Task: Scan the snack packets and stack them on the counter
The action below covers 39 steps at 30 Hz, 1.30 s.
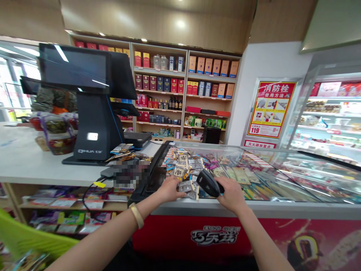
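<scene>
My right hand is wrapped round the handle of a black barcode scanner. The scanner's head points left, above a heap of small packets. With a bangle at its wrist, my left hand reaches over the freezer's near edge, thumb and fingers closed on a small clear snack packet. Beyond both hands, a pile of snack packets with pale labels and dark print lies on the glass top of the chest freezer.
A black cash register stands on the white counter at left, near bagged jars. More packets lie by its base. A green chair back is at lower left. Shelves of boxes line the back wall.
</scene>
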Tool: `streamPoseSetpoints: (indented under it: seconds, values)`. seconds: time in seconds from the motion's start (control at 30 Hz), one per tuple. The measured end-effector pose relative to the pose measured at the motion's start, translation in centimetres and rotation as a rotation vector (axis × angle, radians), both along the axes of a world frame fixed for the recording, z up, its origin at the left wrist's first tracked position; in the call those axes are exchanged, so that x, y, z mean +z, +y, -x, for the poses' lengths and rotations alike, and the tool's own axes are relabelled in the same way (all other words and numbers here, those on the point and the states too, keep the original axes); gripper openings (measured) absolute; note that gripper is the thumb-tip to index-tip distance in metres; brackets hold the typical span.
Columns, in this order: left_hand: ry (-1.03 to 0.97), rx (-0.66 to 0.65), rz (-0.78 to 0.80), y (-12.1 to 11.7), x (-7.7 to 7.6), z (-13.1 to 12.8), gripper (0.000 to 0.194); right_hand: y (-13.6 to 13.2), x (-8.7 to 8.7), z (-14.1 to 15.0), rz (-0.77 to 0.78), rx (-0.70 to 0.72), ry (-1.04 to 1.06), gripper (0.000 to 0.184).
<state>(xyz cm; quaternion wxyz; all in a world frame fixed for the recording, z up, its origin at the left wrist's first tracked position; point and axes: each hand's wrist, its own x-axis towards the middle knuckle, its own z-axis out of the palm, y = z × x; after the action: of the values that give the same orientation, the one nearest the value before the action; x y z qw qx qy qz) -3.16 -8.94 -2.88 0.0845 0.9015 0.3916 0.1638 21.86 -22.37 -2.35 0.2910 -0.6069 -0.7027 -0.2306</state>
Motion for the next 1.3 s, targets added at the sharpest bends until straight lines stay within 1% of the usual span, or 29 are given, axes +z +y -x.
streamPoseSetpoints:
  seconds: [0.1,0.2,0.3,0.4,0.47,0.53,0.6,0.67,0.8,0.9,1.0,1.07,1.2,1.23,1.3]
  values:
    - [0.079,0.115,0.066,0.1,0.5,-0.2,0.059,0.0,-0.1,0.0,0.016,0.004,0.014,0.040]
    - [0.139,0.175,0.090,0.1,1.2,-0.2,0.065,0.0,0.0,0.1,0.054,0.019,0.030,0.037]
    - [0.178,0.181,0.091,0.0,1.7,-0.1,0.063,-0.1,0.5,0.2,0.103,0.036,0.024,0.034]
    - [0.157,0.171,0.047,-0.3,2.0,0.2,0.058,-0.2,1.6,0.3,0.177,0.073,-0.019,0.036]
    - [0.112,0.143,-0.041,-0.4,2.3,0.7,0.056,-0.4,2.5,0.4,0.218,0.092,-0.055,0.038]
    - [0.074,0.103,-0.187,-0.5,2.7,1.3,0.053,-0.5,3.4,0.6,0.252,0.092,-0.089,0.039]
    - [0.054,0.071,-0.347,-0.5,3.4,1.9,0.050,-0.5,4.3,0.9,0.283,0.082,-0.120,0.039]
    - [0.047,0.050,-0.470,-0.6,4.2,2.5,0.049,-0.3,4.8,1.2,0.296,0.065,-0.131,0.039]
    - [0.025,0.008,-0.584,-0.7,5.5,3.2,0.049,0.5,5.2,2.0,0.305,0.040,-0.090,0.033]
    - [-0.001,-0.008,-0.612,-0.9,5.9,3.4,0.050,1.0,5.2,2.4,0.311,0.047,-0.085,0.024]
    - [-0.013,-0.007,-0.621,-1.0,5.9,3.6,0.049,1.1,5.3,2.6,0.314,0.060,-0.089,0.018]
    - [-0.018,-0.010,-0.618,-1.0,5.8,3.6,0.049,1.1,5.3,2.7,0.310,0.065,-0.087,0.020]
    - [-0.057,0.011,-0.597,-0.4,5.6,4.1,0.050,0.8,5.0,2.6,0.289,0.065,-0.073,0.032]
    - [-0.071,0.035,-0.586,0.0,5.6,4.4,0.050,0.7,4.9,2.5,0.282,0.063,-0.070,0.034]
    - [-0.100,0.127,-0.556,1.2,6.1,5.6,0.050,0.6,4.4,2.2,0.265,0.052,-0.066,0.034]
